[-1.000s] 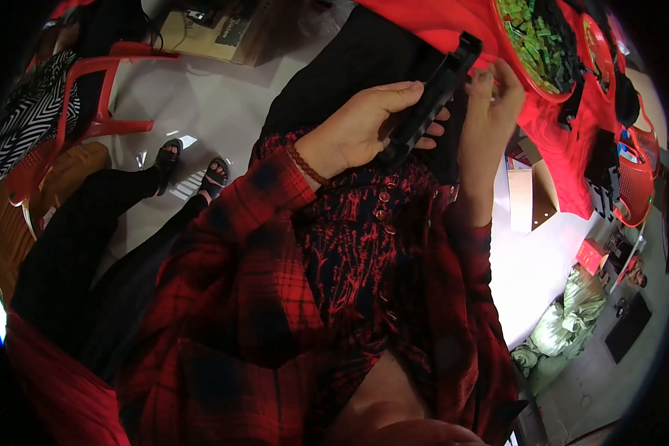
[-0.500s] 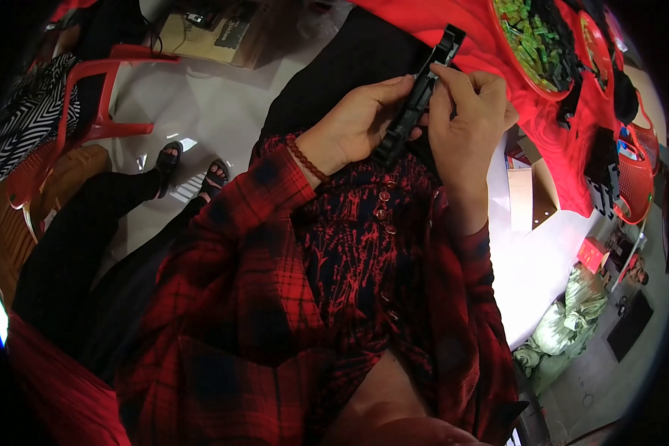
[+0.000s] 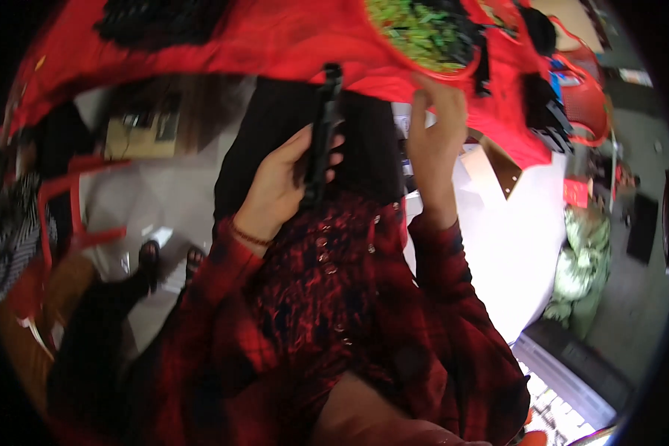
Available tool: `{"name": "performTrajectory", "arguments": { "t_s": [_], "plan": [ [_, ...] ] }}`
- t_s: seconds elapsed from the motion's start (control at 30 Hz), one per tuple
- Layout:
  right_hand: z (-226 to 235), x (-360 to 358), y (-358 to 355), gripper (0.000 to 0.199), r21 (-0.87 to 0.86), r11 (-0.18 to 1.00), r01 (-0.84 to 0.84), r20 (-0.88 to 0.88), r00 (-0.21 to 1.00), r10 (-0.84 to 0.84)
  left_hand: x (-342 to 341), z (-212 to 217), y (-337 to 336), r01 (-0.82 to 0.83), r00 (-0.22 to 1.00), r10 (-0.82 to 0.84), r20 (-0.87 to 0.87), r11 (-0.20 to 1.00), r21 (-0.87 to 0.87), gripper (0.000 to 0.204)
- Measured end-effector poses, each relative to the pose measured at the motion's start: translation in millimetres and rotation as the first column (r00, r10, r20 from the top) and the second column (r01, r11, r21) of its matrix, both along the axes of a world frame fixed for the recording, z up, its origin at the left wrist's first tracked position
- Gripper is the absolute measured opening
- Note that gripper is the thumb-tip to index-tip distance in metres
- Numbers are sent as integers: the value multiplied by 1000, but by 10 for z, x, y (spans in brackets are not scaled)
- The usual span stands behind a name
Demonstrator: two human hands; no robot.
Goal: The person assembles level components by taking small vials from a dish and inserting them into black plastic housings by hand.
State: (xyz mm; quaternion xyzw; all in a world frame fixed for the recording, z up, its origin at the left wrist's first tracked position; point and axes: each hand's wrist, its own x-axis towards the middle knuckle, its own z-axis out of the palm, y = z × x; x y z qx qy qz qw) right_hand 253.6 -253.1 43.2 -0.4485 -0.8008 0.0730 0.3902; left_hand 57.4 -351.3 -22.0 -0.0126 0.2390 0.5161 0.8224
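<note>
My left hand (image 3: 279, 186) grips a long narrow black object (image 3: 321, 137), held upright in front of my chest, its top end near the edge of a red cloth (image 3: 275, 41). My right hand (image 3: 435, 126) has come off the object and reaches up to the red cloth's edge, fingers raised and touching it. Both forearms wear red and black plaid sleeves. A dark garment (image 3: 275, 134) hangs behind the black object.
The red cloth covers a table at the top, with a heap of green pieces (image 3: 416, 30) on it. A red stool (image 3: 74, 208) stands on the pale floor at left. A green sack (image 3: 580, 260) lies at right, red baskets (image 3: 580, 97) above it.
My right hand let go of the black object and rose to the red cloth. My left hand keeps the object, now more upright. The camera view tilted upward.
</note>
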Motion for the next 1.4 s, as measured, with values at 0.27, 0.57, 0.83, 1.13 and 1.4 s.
{"name": "performTrajectory", "arguments": {
  "t_s": [0.27, 0.57, 0.83, 1.13, 1.4],
  "plan": [
    [-353, 1349, 1004, 62, 375, 701, 606, 367, 598, -713, 95, 52, 35, 32, 994, -26, -102, 997, 66, 37],
    [-717, 1660, 1268, 51, 191, 724, 663, 388, 626, -676, 69, 2, 82, 21, 997, -16, -82, 998, 58, 38],
    [-734, 1661, 967, 56, 394, 645, 654, 174, 636, -751, 76, 27, 83, 35, 996, -31, -80, 998, 58, 37],
    [-735, 1724, 978, 57, 388, 626, 676, 136, 630, -764, 90, 26, 59, 35, 992, -30, -119, 998, 42, 41],
    [-932, 1841, 1316, 54, 253, 643, 723, 320, 564, -761, 60, -47, 23, 19, 1000, -18, -24, 1000, 24, 42]
  ]
}}
